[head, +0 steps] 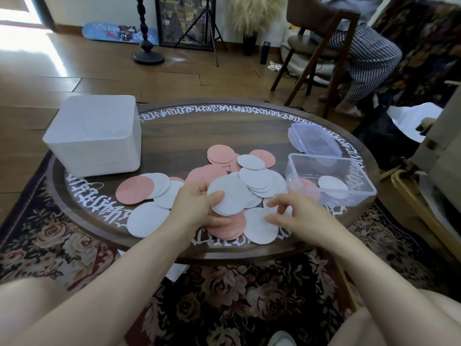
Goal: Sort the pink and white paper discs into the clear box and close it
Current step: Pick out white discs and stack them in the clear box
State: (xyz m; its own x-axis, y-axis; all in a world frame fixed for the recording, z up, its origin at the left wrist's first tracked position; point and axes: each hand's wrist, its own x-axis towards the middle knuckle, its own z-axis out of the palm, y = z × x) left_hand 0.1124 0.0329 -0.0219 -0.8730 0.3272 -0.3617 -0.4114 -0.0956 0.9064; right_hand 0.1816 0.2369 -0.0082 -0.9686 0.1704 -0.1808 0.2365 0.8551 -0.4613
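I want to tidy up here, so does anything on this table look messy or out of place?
The paper discs lie in a loose, overlapping heap across the table, pink and white mixed. Only a few sit in the clear box, whose lid lies off behind it.

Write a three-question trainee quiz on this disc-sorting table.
1. True or false: the clear box already holds discs.
2. Where does the lid lie: A) on the box, B) on the table behind the box, C) on the floor?
3. What does the left hand hold?

Key: 1 true, one pink and one white. 2 B. 3 A stack of white discs; the right hand reaches for a white disc on the table.
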